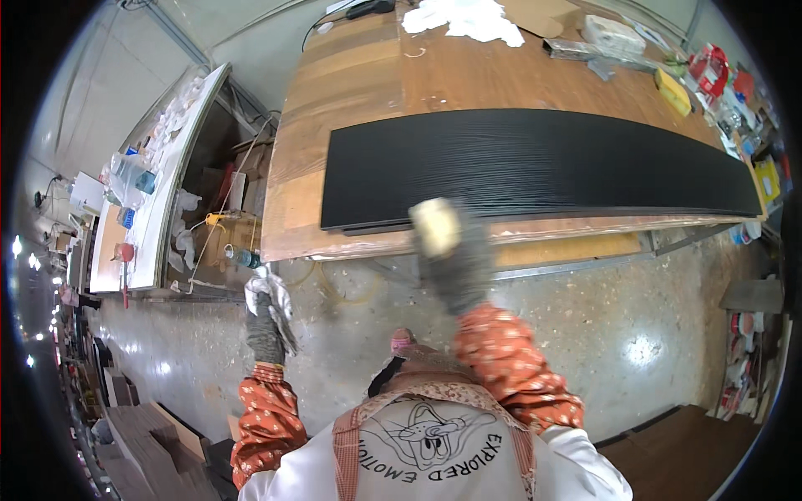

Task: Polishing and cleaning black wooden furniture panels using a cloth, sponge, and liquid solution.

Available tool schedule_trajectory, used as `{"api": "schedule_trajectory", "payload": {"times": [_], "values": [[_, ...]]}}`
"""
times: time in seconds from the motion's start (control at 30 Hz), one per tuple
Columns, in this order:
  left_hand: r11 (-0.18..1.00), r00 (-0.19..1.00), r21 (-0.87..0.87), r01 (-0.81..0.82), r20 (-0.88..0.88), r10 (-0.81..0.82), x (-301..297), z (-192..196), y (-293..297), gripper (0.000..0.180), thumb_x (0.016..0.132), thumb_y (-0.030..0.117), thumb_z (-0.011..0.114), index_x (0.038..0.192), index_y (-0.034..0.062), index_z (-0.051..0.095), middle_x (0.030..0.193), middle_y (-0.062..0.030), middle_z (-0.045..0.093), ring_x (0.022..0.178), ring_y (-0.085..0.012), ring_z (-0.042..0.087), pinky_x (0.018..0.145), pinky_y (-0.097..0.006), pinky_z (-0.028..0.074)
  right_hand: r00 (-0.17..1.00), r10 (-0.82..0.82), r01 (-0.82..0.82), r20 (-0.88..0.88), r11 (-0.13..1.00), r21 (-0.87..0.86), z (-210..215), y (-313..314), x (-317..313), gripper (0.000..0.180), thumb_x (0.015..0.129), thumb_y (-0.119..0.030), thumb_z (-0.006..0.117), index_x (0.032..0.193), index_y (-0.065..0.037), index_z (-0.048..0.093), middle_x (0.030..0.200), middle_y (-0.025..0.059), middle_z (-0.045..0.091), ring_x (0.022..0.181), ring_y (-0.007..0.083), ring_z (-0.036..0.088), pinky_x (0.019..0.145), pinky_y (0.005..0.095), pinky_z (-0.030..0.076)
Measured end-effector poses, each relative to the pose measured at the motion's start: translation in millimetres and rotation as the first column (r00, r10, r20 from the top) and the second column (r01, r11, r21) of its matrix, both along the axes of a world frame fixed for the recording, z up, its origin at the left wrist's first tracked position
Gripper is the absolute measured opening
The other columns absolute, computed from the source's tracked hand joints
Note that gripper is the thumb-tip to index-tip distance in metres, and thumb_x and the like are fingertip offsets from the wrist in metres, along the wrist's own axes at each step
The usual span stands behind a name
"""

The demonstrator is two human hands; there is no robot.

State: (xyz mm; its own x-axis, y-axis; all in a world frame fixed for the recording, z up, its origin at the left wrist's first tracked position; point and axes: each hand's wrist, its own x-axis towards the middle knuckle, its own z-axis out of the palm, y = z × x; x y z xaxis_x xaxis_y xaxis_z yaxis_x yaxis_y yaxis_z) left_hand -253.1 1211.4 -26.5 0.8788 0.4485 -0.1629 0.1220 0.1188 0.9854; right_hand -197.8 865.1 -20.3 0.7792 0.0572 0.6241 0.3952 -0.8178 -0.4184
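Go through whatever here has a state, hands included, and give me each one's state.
Right hand, gloved, blurred, holding the pale yellow block
Pale yellow block, blurred, contact with black panel unclear
Left hand, gloved, holding the white cloth
White cloth, bunched
Black panel, lying flat on the wooden table

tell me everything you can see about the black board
The board is long, narrow and flat, black all over, with fine streaks like wood grain and a dull sheen. It lies flat on the wooden table, lengthwise along the near edge; its bowed outline may be the lens. A thin dark strip shows under its near left edge, perhaps another layer. The blurred right hand, with a pale yellow block, is at its near edge; whether either touches it is unclear.
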Motion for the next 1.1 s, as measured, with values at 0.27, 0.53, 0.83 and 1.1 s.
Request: {"api": "schedule_trajectory", "payload": {"times": [0.27,0.53,0.83,1.1], "values": [[0.998,0.987,-0.063,-0.023,-0.163,0.013,-10,-50,48,0.035,0.093,0.035,0.057,0.113,0.0069,0.054,0.089,-0.0062,0.061,0.066,-0.0159,0.058,0.055,-0.028,0.049,0.939,0.325,-0.302,-0.112,0.936,0.183,-15,170,19,0.037,0.081,-0.019,0.062,0.113,-0.001,0.053,0.095,0.0129,0.061,0.085,0.0276,0.060,0.075,0.0425,0.049],[0.928,0.994,-0.369,0.058,-0.067,-0.089,18,-73,68,0.043,0.090,0.034,0.061,0.122,0.0059,0.053,0.101,-0.0098,0.062,0.084,-0.0217,0.062,0.066,-0.033,0.054,0.891,0.435,-0.437,-0.127,0.899,0.016,23,167,34,0.046,0.077,-0.021,0.066,0.119,-0.006,0.056,0.100,0.0131,0.061,0.088,0.0275,0.061,0.074,0.0412,0.050],[0.938,0.999,-0.346,-0.038,-0.011,0.036,7,-71,39,0.045,0.093,0.032,0.058,0.128,0.0066,0.049,0.116,-0.0083,0.058,0.103,-0.0229,0.059,0.086,-0.035,0.050,0.485,0.637,-0.861,-0.599,0.469,-0.198,60,139,193,0.034,0.079,-0.024,0.069,0.107,-0.008,0.061,0.095,0.0126,0.066,0.090,0.0282,0.064,0.080,0.0376,0.052],[0.882,0.972,-0.413,-0.226,-0.029,0.235,-26,-98,-17,0.049,0.095,0.028,0.051,0.135,0.0023,0.041,0.129,-0.0177,0.051,0.116,-0.0335,0.054,0.098,-0.042,0.046,0.258,0.876,-0.964,-0.408,0.264,-0.044,60,136,231,0.047,0.075,-0.029,0.074,0.115,-0.011,0.058,0.102,0.0127,0.066,0.098,0.0283,0.063,0.084,0.0402,0.050]]}}
